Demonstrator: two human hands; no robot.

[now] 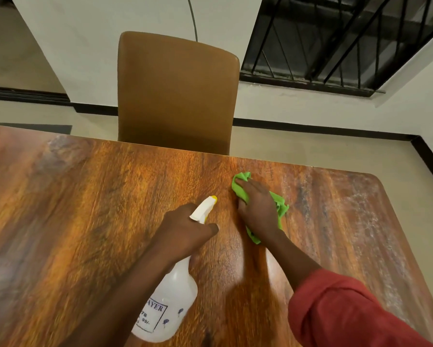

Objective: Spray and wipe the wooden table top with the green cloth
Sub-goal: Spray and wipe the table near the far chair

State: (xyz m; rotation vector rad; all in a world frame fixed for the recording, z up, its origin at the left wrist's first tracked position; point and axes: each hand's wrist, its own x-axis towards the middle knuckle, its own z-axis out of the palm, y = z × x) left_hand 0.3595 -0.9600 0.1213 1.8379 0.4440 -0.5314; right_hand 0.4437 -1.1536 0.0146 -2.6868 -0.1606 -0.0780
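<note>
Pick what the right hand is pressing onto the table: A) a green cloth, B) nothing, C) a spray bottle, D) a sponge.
A: the right hand lies flat on the green cloth on the table, while the left hand holds the spray bottle.

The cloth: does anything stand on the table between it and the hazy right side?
Nothing visible. The right hand presses the cloth on the table; the wood to its right is bare. The bottle, in the left hand, is on the other side.
</note>
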